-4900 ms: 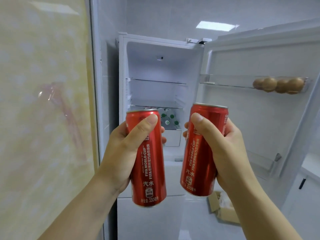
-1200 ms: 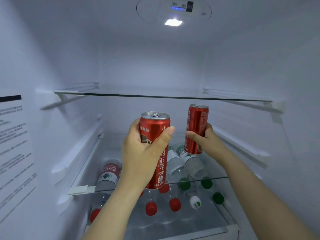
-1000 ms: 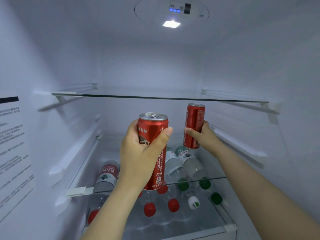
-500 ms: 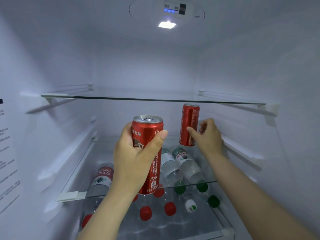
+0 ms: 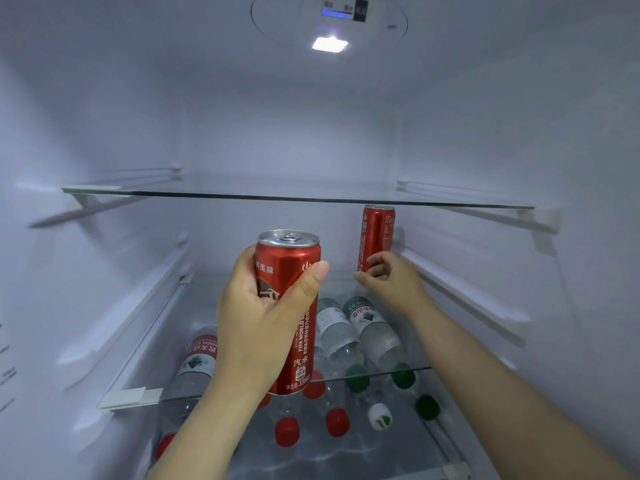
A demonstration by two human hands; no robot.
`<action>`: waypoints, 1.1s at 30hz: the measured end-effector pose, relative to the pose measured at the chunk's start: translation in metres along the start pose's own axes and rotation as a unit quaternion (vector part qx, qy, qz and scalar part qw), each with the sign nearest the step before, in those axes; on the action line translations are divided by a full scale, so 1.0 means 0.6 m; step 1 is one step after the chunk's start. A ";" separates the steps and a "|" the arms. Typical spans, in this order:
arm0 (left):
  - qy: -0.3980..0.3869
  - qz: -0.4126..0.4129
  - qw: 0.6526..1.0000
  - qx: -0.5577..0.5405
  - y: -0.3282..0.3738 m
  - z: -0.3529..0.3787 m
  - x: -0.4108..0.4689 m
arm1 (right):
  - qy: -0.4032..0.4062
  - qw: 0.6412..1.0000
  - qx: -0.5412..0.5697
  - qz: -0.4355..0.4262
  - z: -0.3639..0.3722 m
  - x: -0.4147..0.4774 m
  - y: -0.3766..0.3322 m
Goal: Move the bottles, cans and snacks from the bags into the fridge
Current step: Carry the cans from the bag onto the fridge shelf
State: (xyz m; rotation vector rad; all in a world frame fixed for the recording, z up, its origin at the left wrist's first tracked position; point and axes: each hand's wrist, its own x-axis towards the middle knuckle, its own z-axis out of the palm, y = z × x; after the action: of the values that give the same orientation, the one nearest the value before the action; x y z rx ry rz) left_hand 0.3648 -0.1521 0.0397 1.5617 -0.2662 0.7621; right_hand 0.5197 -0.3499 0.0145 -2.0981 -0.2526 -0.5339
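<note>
I am looking into the fridge. My left hand (image 5: 256, 320) is wrapped around a tall red soda can (image 5: 294, 268), held upright in front of the middle glass shelf (image 5: 131, 398). A second red can (image 5: 376, 233) stands upright at the back right of that shelf, close to the right wall. Just in front of that can's lower part is my right hand (image 5: 394, 282), fingers loosely curled and thumb out, holding nothing. The can's base is hidden behind the hand.
Several water bottles, some with green caps (image 5: 374, 334) and some with red caps (image 5: 201, 362), lie on the level below, seen through the glass. An upper glass shelf (image 5: 277, 196) sits just above the standing can. Rails line both side walls. A lamp (image 5: 329, 45) glows overhead.
My right hand has let go of its can, which now stands at the back right of the shelf, and has drawn slightly back. My left hand still holds its can in about the same place.
</note>
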 end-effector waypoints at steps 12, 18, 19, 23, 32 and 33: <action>0.003 -0.004 1.000 0.007 -0.005 0.000 0.000 | -0.071 0.993 -0.088 0.036 0.002 0.011 0.007; -0.001 -0.009 1.000 0.026 -0.002 -0.001 0.000 | -0.094 0.991 -0.088 0.045 0.004 0.011 0.007; -0.007 -0.014 0.999 0.033 -0.003 -0.003 0.000 | -0.092 0.991 -0.087 0.045 0.004 0.011 0.007; -0.058 -0.047 0.995 0.070 -0.015 -0.013 -0.020 | -0.060 0.995 -0.061 0.053 -0.001 0.017 0.014; -0.161 -0.108 0.968 0.159 -0.025 -0.005 0.017 | -0.003 0.996 -0.061 0.070 -0.007 0.021 0.024; -0.163 -0.113 0.967 0.161 -0.029 0.002 0.028 | -0.003 0.995 -0.061 0.073 -0.007 0.021 0.023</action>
State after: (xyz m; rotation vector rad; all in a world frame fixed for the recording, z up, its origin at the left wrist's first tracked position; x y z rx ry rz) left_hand 0.3879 -0.1460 0.0360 1.9905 -0.2053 0.3782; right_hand 0.5348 -0.3617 0.0121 -2.2163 -0.0702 -0.4641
